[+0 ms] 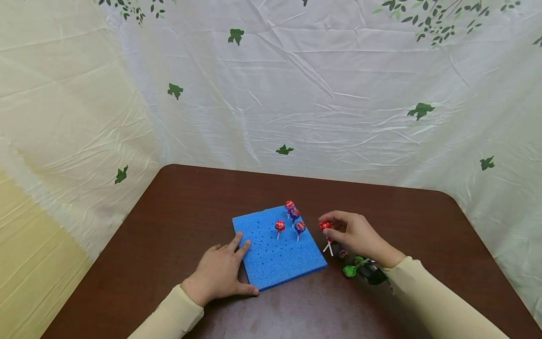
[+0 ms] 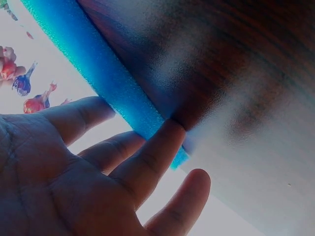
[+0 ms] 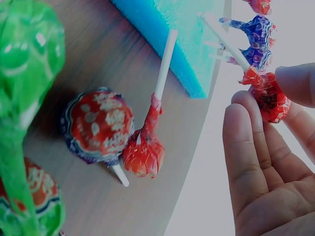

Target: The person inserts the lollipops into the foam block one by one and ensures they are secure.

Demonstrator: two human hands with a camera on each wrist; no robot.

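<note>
My right hand (image 1: 357, 235) pinches a red-wrapped lollipop (image 3: 270, 101) by its candy head between thumb and fingers, its white stick pointing away from the palm. Just right of a blue foam board (image 1: 279, 266) dotted with small holes, this hand hovers over the table. My left hand (image 1: 220, 273) lies along the board's left edge, fingers extended, two fingertips on its top and the thumb at the near corner. Several lollipops stand in the board's right half, among them a red one (image 1: 280, 226) and a purple one (image 1: 300, 228).
On the table beneath the right hand lie another red lollipop (image 3: 143, 152) and a purple-and-red lollipop (image 3: 98, 125). Closer to the right wrist are green-wrapped lollipops (image 1: 349, 271) and a dark object (image 1: 373, 274). A white leaf-printed curtain (image 1: 322, 122) hangs behind the brown table (image 1: 203, 197).
</note>
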